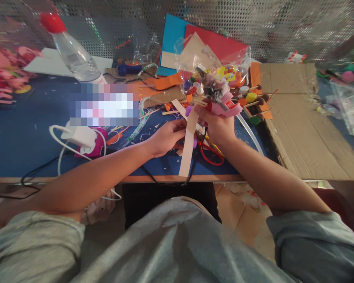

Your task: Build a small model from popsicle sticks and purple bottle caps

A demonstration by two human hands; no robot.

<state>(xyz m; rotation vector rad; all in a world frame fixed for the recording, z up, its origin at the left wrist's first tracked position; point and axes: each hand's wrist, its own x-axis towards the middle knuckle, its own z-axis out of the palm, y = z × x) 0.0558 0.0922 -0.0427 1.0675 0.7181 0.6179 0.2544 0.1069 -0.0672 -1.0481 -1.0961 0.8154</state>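
While a narrow beige paper strip hangs, right hand pinches its top, likely steadying it | left hand alongside, grip unclear | looped red plastic handle below right hand

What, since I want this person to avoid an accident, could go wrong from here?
The right hand works just above what look like red-handled scissors; the blades are hard to see in the clutter, so a finger might brush them.
The white cable loops beside the left forearm, which could snag it and drag the charger.
The water bottle stands near that charger; if knocked over and leaking, it might wet it.
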